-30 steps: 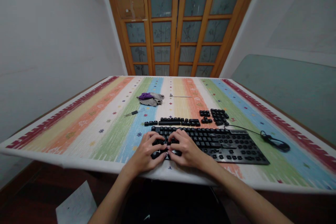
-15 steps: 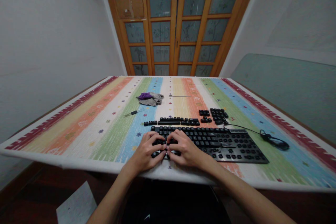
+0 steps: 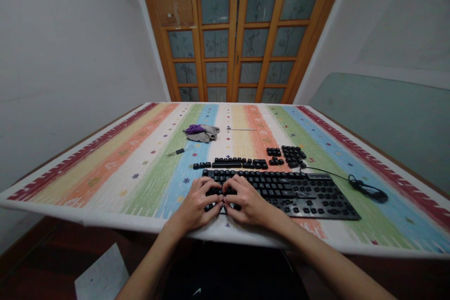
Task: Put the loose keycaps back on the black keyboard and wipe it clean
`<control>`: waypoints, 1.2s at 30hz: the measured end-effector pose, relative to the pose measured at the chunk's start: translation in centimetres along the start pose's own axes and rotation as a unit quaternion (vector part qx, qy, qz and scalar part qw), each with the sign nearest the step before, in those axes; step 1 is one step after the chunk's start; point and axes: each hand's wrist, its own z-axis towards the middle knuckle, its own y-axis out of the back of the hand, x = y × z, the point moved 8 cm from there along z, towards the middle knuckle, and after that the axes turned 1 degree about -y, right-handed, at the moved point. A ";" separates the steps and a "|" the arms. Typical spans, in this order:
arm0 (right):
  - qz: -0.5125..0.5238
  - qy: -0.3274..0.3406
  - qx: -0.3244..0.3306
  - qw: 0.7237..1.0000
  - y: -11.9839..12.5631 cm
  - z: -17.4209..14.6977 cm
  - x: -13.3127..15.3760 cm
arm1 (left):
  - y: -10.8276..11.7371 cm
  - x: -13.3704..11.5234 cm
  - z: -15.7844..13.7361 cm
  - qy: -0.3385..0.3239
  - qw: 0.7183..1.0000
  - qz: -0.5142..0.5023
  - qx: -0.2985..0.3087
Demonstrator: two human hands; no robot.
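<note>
A black keyboard (image 3: 281,192) lies near the table's front edge, its right part showing bare key mounts where keycaps are off. Over its left end, my left hand (image 3: 197,199) is closed, fingers curled and thumb drawn in. My right hand (image 3: 248,199) mirrors it from the other side, also closed, so the fingertips of both hands meet low over the keys. What sits between them is too small and covered to make out. Behind the keyboard stand loose black keycaps in a row (image 3: 228,163) and in a block (image 3: 293,154) further right.
A grey and purple cloth bundle (image 3: 202,132) lies at mid-table. A thin metal rod (image 3: 242,129) is to its right, and a small wire tool with a black handle (image 3: 180,151) is nearer me. The keyboard's coiled cable (image 3: 369,191) rests at the right on the striped tablecloth (image 3: 105,164).
Both hands stay at the same spot on the keyboard, with only a slight shift of the fingers. The loose keycaps and tools have not moved.
</note>
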 end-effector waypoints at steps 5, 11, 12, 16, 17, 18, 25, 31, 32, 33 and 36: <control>-0.008 -0.003 -0.002 1.000 0.1 0.0 -0.1 | -0.1 0.0 0.1 -0.012 1.000 0.003 0.002; -0.008 0.009 -0.049 0.999 1.4 0.0 0.0 | 1.3 0.1 1.1 -0.027 0.999 -0.013 -0.032; -0.007 0.008 -0.064 0.998 1.8 0.0 -0.1 | 1.7 0.2 1.5 -0.027 0.999 -0.013 -0.040; 0.001 0.006 -0.118 0.993 3.2 -0.1 -0.5 | 3.2 1.9 3.6 -0.010 0.998 0.017 -0.057; 0.001 0.005 -0.125 0.992 3.5 -0.2 -0.6 | 3.5 2.5 4.2 -0.007 0.998 0.025 -0.062; 0.001 0.003 -0.128 0.992 3.6 -0.2 -0.7 | 3.7 3.2 4.8 -0.003 0.997 0.031 -0.066; -0.008 -0.002 -0.129 0.992 4.0 -0.5 -0.5 | 0.7 10.0 8.5 0.084 0.991 0.073 0.075; -0.011 -0.009 -0.128 0.992 3.9 -0.4 -0.7 | -1.8 13.0 9.7 0.107 0.982 0.070 0.137; -0.012 -0.007 -0.130 0.991 3.9 -0.5 -0.7 | -2.1 13.3 9.7 0.107 0.981 0.067 0.146; -0.014 -0.004 -0.133 0.991 3.9 -0.5 -0.6 | -2.3 13.4 9.7 0.107 0.980 0.064 0.154; -0.019 -0.002 -0.137 0.990 4.0 -0.4 -0.6 | -2.9 13.7 9.6 0.107 0.978 0.053 0.170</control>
